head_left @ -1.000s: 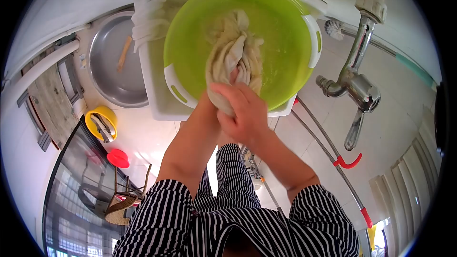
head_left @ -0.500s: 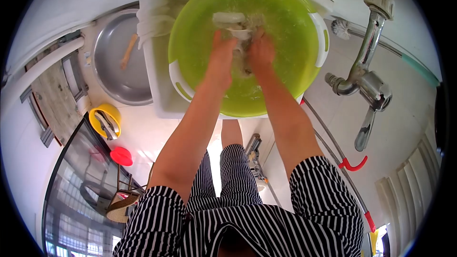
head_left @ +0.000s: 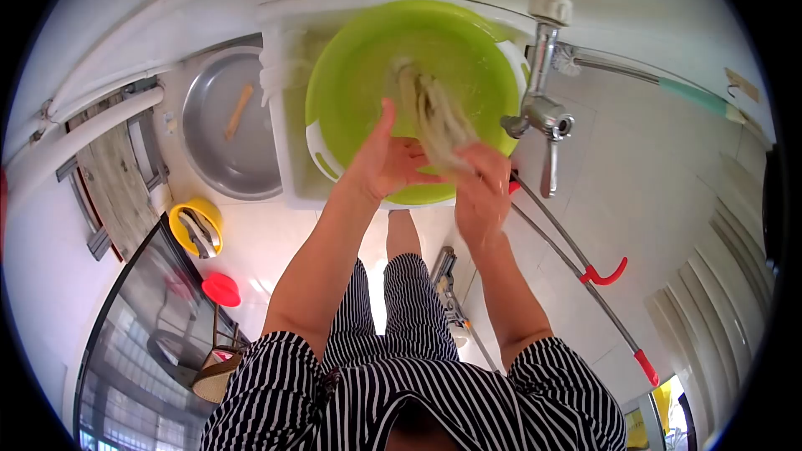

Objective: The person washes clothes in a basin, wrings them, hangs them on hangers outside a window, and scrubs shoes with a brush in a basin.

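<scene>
A green basin (head_left: 330,75) with white handles holds water and sits in a white sink (head_left: 291,150). My right hand (head_left: 483,188) grips one end of a wet, off-white cloth (head_left: 434,108) with darker streaks. The cloth hangs in a long bunch over the basin, its far end blurred near the water. Beside its lower part, over the basin's near edge, my left hand (head_left: 388,159) is open, thumb up and fingers spread. Whether those fingers touch the cloth I cannot tell.
A metal tap (head_left: 547,117) stands right of the basin. Left of the sink lies a grey basin (head_left: 200,146) with a wooden stick (head_left: 239,113) inside. A yellow bucket (head_left: 215,213), a red bowl (head_left: 220,290) and red-ended poles (head_left: 614,321) are lower down. A brush (head_left: 618,73) lies behind the tap.
Both hands were down in the water on the cloth. Now the right hand has lifted it nearer to me and rightward; the left has opened. The camera view has shifted.
</scene>
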### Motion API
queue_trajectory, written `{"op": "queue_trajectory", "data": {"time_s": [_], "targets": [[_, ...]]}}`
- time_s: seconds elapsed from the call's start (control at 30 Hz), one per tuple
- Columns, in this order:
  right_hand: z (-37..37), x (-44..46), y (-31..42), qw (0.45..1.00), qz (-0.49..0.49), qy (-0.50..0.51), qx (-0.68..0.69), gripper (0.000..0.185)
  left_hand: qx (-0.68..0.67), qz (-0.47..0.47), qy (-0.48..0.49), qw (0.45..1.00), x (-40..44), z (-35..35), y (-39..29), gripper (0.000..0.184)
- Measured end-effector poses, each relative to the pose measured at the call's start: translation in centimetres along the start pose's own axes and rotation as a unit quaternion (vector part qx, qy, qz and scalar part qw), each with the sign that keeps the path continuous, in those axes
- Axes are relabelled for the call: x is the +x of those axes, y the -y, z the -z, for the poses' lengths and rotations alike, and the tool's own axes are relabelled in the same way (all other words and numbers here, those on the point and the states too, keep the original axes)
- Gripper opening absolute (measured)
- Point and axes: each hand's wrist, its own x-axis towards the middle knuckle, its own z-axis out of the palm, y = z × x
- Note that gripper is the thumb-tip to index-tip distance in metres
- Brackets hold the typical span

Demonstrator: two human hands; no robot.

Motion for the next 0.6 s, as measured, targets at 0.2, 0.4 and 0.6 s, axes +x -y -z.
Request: {"op": "queue_trajectory", "data": {"time_s": [0.2, 0.4, 0.6], "targets": [[3.6, -1.9, 5.4, 0.983, 0.005, 0.094, 0.159, 0.024, -0.002, -0.054, 0.087, 0.995, 1.5, -0.4, 0.5, 0.083], [4.5, -4.0, 2.3, 0.863, -0.246, 0.15, 0.416, 0.026, 0.025, -0.048, -0.008, 0.999, 2.8, 3.7, 0.2, 0.063], [-2.7, 0.1, -9.4, 0.643, -0.42, -0.058, 0.638, 0.043, -0.082, -0.003, 0.075, 0.994, 0.2, 1.4, 1.4, 0.063]]}}
